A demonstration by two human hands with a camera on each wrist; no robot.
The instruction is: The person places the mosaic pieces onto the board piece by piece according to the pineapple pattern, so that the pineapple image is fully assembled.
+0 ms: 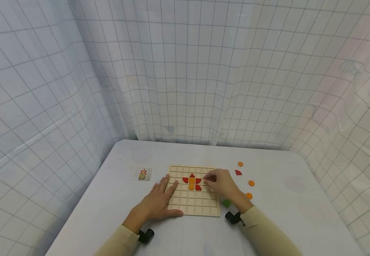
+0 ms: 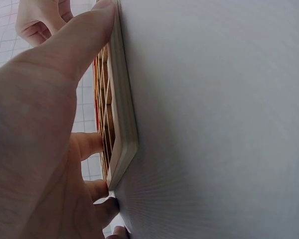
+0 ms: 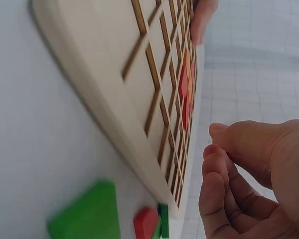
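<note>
A wooden grid board [image 1: 201, 209] lies on the table, its middle cells filled with red pieces around an orange square [image 1: 191, 181] and a rounded orange piece [image 1: 191, 187]. Among the red ones are a triangle [image 1: 192, 175] at the top and a quarter-circle [image 1: 198, 187] lower right. My left hand [image 1: 159, 202] rests spread at the board's left side, thumb along the near edge. Above the right part of the board is my right hand [image 1: 221, 183]. In the right wrist view its fingers [image 3: 213, 186] are curled, thumb near the index tip, and no piece shows between them.
A small pattern card [image 1: 142, 174] lies left of the board. On the right are several loose orange discs [image 1: 251, 183] and a red quarter-circle [image 1: 238, 172]. A green piece [image 1: 226, 203] sits close to the board's right edge. Grid-patterned curtains [image 1: 191, 71] surround the table.
</note>
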